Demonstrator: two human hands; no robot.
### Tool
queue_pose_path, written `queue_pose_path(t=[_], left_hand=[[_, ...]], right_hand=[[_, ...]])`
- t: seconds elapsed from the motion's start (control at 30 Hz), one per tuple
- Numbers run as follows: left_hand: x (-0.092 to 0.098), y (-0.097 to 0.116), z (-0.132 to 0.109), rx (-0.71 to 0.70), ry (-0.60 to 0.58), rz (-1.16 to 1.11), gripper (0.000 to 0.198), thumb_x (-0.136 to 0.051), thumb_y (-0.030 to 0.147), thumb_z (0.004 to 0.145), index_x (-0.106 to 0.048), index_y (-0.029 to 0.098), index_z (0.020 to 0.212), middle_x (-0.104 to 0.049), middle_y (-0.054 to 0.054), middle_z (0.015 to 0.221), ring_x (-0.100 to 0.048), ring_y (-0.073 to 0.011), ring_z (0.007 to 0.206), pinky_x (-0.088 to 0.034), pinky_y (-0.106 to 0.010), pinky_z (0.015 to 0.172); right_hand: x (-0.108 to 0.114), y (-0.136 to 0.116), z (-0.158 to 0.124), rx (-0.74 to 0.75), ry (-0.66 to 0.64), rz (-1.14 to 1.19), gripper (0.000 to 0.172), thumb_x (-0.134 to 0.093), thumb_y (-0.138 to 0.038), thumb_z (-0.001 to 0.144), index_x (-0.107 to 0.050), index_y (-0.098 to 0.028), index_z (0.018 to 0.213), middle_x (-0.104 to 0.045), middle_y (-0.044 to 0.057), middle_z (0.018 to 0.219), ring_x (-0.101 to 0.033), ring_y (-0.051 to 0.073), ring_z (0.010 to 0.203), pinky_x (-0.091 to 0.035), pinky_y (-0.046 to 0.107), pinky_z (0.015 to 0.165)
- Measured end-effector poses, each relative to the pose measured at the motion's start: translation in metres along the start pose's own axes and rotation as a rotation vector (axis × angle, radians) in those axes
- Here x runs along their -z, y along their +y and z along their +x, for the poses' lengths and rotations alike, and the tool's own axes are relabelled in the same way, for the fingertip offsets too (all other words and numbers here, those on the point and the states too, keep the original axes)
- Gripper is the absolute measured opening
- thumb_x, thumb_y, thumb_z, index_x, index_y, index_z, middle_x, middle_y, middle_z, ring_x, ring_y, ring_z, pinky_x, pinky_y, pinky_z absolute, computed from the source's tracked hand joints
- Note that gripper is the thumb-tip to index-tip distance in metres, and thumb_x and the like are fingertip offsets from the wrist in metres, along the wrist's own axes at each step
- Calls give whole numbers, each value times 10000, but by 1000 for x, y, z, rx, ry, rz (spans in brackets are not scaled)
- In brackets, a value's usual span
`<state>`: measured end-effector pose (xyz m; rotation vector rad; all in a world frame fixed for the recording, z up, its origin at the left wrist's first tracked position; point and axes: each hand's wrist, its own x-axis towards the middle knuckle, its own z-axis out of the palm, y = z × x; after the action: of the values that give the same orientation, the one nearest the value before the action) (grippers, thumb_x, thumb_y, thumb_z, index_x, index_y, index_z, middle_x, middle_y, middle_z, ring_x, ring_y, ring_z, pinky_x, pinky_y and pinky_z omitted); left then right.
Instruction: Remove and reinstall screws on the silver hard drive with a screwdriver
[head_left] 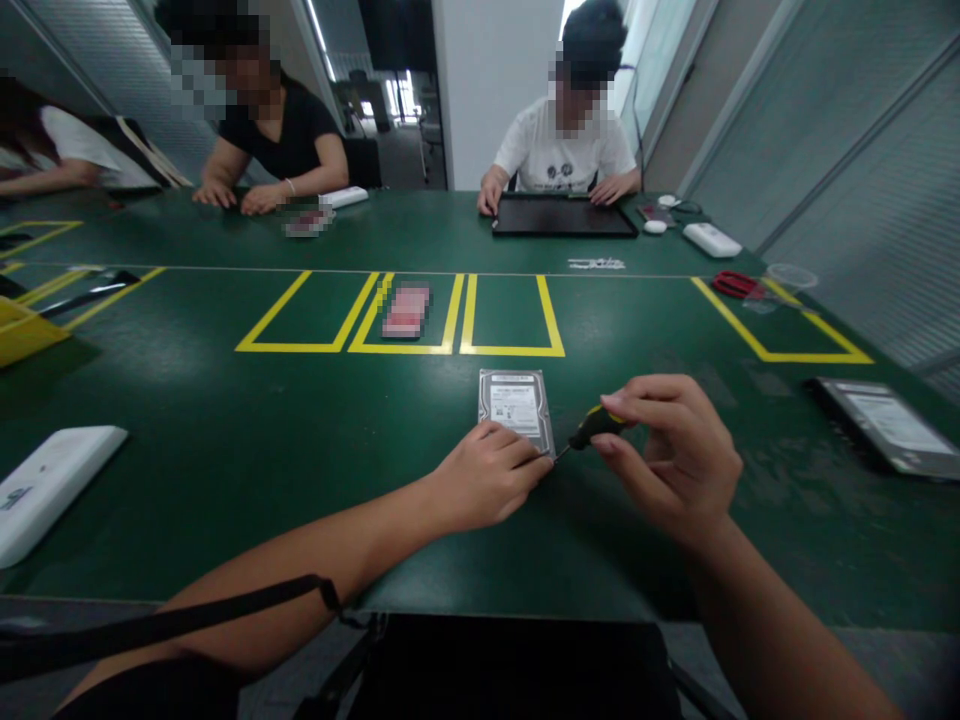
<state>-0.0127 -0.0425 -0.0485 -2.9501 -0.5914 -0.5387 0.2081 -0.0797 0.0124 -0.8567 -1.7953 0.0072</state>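
hard drive (514, 406) under left hand (491, 476), screwdriver (595, 425) – right hand (670, 455)

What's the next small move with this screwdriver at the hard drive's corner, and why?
Probably settle the tip squarely at that corner before turning. The right hand pinches the screwdriver at a slant, its tip at the near right corner of the hard drive; the left hand rests on the drive's near edge. Any screw is too small to see.

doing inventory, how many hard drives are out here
2: a drive at the left hand, another drive far right. More may be hidden.
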Motion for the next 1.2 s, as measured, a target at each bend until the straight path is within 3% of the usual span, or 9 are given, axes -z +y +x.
queue_pose_path(t=[0.4, 0.7, 0.97, 1.2], left_hand=[[-1, 0, -1, -30, 9, 28, 312, -491, 251, 965, -611, 204, 1249, -682, -75, 1058, -610, -226, 938, -429, -382, 797], [-1, 0, -1, -26, 8, 29, 313, -479, 255, 977, -610, 206, 1258, -682, -77, 1071, -610, -223, 945, -433, -389, 795], [-3, -1, -2, -33, 17, 30, 324, -503, 258, 961, -607, 198, 1261, -684, -87, 1087, -613, -229, 965, -438, -391, 799], [-3, 0, -2, -28, 16, 25, 318, -500, 265, 968, -610, 203, 1260, -685, -79, 1080, -611, -230, 959, -438, -390, 802]], right_hand=[[-2, 0, 0, -27, 54, -29, 361, -702, -112, 810, -654, -235, 1146, -621, 40, 943, -579, 165, 814, -489, 326, 664], [-5, 2, -5, -57, 36, 78, 346, -652, -131, 830, -646, -232, 1160, -665, 73, 1055, -631, 220, 941, -526, 381, 719], [-7, 3, -4, -25, 75, 2, 306, -721, -142, 806, -642, -246, 1083, -621, 38, 944, -606, 178, 838, -526, 349, 687], [-6, 0, -4, -58, 44, 34, 325, -657, -131, 827, -656, -231, 1137, -680, 69, 1027, -636, 210, 912, -519, 360, 695]])
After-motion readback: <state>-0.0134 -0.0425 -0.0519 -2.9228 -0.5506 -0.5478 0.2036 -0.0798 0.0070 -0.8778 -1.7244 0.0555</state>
